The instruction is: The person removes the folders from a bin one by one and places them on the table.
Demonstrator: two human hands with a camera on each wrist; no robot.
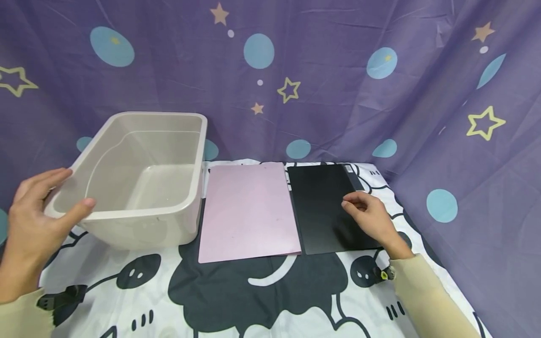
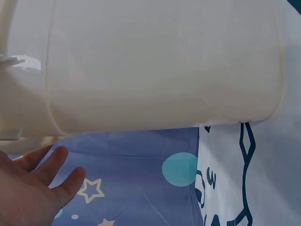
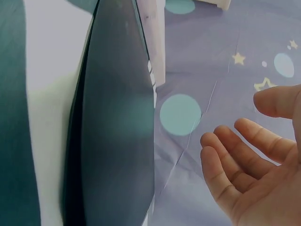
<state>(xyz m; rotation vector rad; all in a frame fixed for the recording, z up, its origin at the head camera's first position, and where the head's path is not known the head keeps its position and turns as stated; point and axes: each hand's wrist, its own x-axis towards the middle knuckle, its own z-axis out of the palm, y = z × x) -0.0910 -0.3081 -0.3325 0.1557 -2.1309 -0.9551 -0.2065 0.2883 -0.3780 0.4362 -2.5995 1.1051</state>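
At the left, my left hand [image 1: 40,220] holds the near left corner of a light grey plastic basin [image 1: 139,230], the thumb over its front rim and the fingers at its left side. The left wrist view shows the basin's outer wall [image 2: 164,66] from close by, with the fingers [image 2: 52,165] spread just below the rim. My right hand [image 1: 369,216] hovers over a black folder [image 1: 319,206], its fingers loosely bent and holding nothing. In the right wrist view, a gap separates this hand [image 3: 254,174] from the folder [image 3: 117,117].
Between basin and black folder lies a pink folder [image 1: 249,211], its right edge next to the black one. A black-and-white patterned cloth [image 1: 160,300] covers the table. Purple curtains [image 1: 329,108] with stars and dots hang behind and at the right.
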